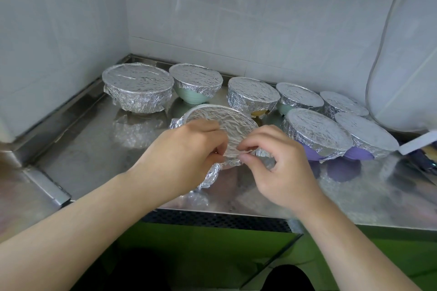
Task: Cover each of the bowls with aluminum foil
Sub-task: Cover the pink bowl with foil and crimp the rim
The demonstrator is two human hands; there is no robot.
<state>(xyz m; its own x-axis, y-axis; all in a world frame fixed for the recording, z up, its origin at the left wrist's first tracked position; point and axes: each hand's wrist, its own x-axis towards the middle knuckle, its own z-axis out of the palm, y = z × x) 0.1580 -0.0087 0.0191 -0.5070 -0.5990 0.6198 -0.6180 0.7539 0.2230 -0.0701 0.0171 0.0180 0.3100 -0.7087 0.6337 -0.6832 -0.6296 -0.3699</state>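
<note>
- Centrally, a foil-covered bowl (220, 123) is held tilted above the steel counter (89, 144), its crinkled foil top turned toward the camera; the contents are hidden by the foil.
- The left hand (186, 149) is curled round the bowl's near-left side, and the foil edge is pinched between its fingertips at the near rim.
- The right hand (279, 160) is placed just beside the left; a fold of the foil is pinched between thumb and forefinger at the same rim, with the other fingers loosely curled.
- A large bowl (138, 88), wrapped fully in foil, is set at the back left of the counter.
- A pale green bowl (195, 87) is seen next to it, capped with foil, its lower body left bare.
- A third wrapped bowl (251, 97) stands further right; a yellowish patch is visible under its foil skirt.
- Another green bowl (299, 99) and a small wrapped bowl (343, 105) are lined up behind.
- Two purple bowls (316, 134) (365, 136) are seen at the right, tilted and foil-capped, side by side.
- What any bowl holds cannot be told.
</note>
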